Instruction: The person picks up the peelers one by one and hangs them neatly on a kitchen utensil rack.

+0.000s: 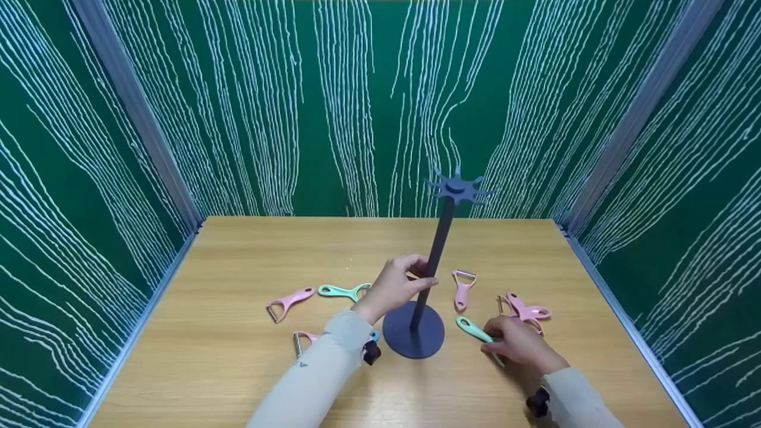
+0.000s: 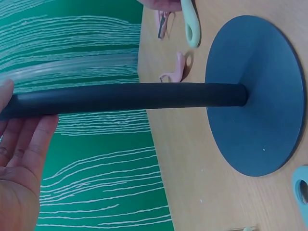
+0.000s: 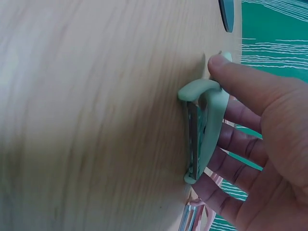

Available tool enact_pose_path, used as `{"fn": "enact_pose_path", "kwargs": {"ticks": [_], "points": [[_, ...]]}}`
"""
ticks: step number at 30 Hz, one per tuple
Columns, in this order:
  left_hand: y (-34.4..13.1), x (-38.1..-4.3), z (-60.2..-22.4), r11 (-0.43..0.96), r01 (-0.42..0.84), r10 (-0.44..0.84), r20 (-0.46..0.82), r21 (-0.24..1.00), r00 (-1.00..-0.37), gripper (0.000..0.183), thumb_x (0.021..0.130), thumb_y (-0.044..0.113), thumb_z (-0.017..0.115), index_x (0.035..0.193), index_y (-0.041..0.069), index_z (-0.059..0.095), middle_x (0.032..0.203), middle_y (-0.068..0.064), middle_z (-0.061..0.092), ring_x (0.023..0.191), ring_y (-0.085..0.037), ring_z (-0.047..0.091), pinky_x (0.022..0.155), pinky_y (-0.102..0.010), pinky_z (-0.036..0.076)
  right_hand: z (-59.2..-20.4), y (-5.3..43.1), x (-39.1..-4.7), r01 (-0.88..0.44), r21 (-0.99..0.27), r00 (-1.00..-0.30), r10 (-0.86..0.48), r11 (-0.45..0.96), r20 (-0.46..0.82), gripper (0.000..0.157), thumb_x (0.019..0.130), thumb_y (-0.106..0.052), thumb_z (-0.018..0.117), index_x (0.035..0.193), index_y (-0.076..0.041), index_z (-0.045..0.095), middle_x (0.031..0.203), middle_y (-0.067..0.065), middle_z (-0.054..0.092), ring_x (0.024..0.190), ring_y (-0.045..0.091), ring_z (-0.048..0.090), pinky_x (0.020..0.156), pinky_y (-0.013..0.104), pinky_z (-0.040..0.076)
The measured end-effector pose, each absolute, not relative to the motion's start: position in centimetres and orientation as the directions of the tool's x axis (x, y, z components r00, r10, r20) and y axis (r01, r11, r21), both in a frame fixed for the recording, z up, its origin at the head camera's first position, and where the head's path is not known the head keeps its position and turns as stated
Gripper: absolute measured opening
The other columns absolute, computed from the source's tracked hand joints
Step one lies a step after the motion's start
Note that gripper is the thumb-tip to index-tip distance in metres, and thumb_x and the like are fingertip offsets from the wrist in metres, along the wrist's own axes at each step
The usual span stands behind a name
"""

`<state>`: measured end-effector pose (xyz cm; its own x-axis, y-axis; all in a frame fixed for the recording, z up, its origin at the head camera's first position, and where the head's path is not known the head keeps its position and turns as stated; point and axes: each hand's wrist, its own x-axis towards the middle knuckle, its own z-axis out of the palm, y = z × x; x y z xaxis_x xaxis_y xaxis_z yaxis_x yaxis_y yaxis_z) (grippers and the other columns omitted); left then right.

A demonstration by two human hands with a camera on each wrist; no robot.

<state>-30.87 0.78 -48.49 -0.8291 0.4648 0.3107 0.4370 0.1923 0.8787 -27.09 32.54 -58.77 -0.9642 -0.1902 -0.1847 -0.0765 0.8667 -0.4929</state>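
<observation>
A dark stand (image 1: 440,235) with a round base (image 1: 398,339) and a star-shaped top of several hooks (image 1: 456,187) leans slightly right in the head view. Around its pole my left hand (image 1: 392,288) holds on at mid-height, thumb on one side and fingers on the other. My right hand (image 1: 523,342) pinches a mint-green peeler (image 3: 219,113) between thumb and fingers, low over the table right of the base. The peeler's handle (image 1: 471,327) points toward the stand, and its blade head faces the right wrist camera. No peeler overlaps the hooks.
Pink peelers lie behind the base (image 1: 461,294), beyond my right hand (image 1: 529,310) and at the left (image 1: 291,302). Another mint-green peeler (image 1: 337,291) is near my left wrist. My left sleeve partly covers a pink peeler (image 1: 307,337) and a blue handle (image 1: 374,336). Green walls enclose the wooden table (image 1: 238,249).
</observation>
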Motion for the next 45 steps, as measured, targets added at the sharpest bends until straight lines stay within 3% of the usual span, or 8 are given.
{"fn": "enact_pose_path", "kwargs": {"ticks": [10, 24, 34, 39, 45], "points": [[0.9, -30.8, -48.3, 0.198, 0.394, 0.451, 0.274, 0.897, -0.849, 0.013, 0.101, 0.014, 0.079, 0.113, 0.011, 0.075, 0.104, -0.003, 0.08, 0.092, -0.01, 0.072, 0.085, -0.027, 0.065, -59.2, 32.3, -27.1, -0.151, -0.516, -0.962, -0.246, 0.843, -0.119, 0.008, 0.093, -0.006, 0.083, 0.098, -0.01, 0.077, 0.09, 0.0, 0.068, 0.078, 0.015, 0.059, 0.066, 0.03, 0.049], [0.8, -30.7, -48.1, 0.213, 0.377, 0.462, 0.247, 0.902, -0.852, 0.012, 0.102, 0.013, 0.077, 0.114, 0.011, 0.074, 0.105, -0.001, 0.078, 0.093, -0.008, 0.071, 0.088, -0.026, 0.064, -56.5, 32.1, -26.8, -0.11, -0.506, -0.98, -0.179, 0.856, -0.089, 0.015, 0.094, -0.014, 0.086, 0.105, -0.01, 0.077, 0.095, 0.002, 0.071, 0.084, 0.019, 0.061, 0.078, 0.04, 0.055], [0.9, -30.7, -48.0, 0.207, 0.359, 0.462, 0.232, 0.91, -0.856, 0.013, 0.102, 0.013, 0.078, 0.114, 0.011, 0.074, 0.105, 0.0, 0.078, 0.094, -0.009, 0.071, 0.088, -0.027, 0.064, -53.9, 31.8, -26.5, -0.136, -0.512, -0.988, -0.152, 0.848, 0.012, 0.016, 0.097, -0.011, 0.081, 0.111, -0.008, 0.076, 0.102, 0.005, 0.069, 0.091, 0.023, 0.061, 0.084, 0.045, 0.057], [1.0, -30.8, -48.2, 0.225, 0.382, 0.46, 0.248, 0.896, -0.852, 0.012, 0.101, 0.012, 0.079, 0.113, 0.01, 0.074, 0.104, -0.002, 0.078, 0.093, -0.009, 0.07, 0.086, -0.026, 0.063, -52.6, 31.4, -26.3, -0.178, -0.515, -0.984, -0.141, 0.839, 0.11, 0.017, 0.097, -0.014, 0.081, 0.111, -0.007, 0.075, 0.105, 0.008, 0.074, 0.094, 0.024, 0.069, 0.085, 0.052, 0.058], [1.0, -30.9, -48.2, 0.229, 0.38, 0.46, 0.245, 0.896, -0.854, 0.014, 0.101, 0.013, 0.079, 0.114, 0.01, 0.074, 0.104, 0.0, 0.078, 0.093, -0.008, 0.07, 0.086, -0.026, 0.064, -51.0, 31.0, -26.3, -0.223, -0.524, -0.97, -0.135, 0.822, 0.201, 0.018, 0.097, -0.013, 0.081, 0.113, -0.005, 0.075, 0.104, 0.009, 0.072, 0.093, 0.024, 0.066, 0.079, 0.045, 0.056]]}}
